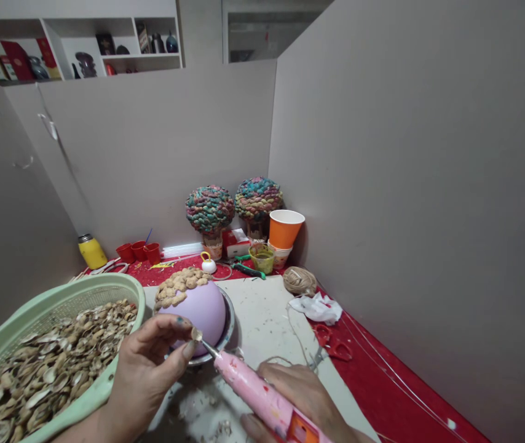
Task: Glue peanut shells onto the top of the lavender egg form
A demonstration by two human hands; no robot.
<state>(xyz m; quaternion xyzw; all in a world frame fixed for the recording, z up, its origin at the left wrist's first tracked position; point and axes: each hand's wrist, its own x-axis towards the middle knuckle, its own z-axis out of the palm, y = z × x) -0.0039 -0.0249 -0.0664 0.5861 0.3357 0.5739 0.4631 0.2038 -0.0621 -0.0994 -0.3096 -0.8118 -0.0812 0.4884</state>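
Note:
My left hand (152,360) pinches a small peanut shell (197,334) between thumb and fingertips, in front of a purple ball. My right hand (297,394) is wrapped round a pink glue gun (256,391), whose metal tip meets the shell. The purple ball (198,307) rests in a metal bowl (231,317); peanut shells (182,286) cover its upper left part. At the left, a green basket (136,289) holds many loose shells (64,360).
Two colourful shell-covered balls (210,209) on stands are at the back, beside an orange cup (285,229). Twine (299,280), white plastic (318,307) and red scissors (336,347) lie to the right. Red cups (139,250) and a yellow bottle (91,252) stand back left. Grey partitions (161,135) enclose the table.

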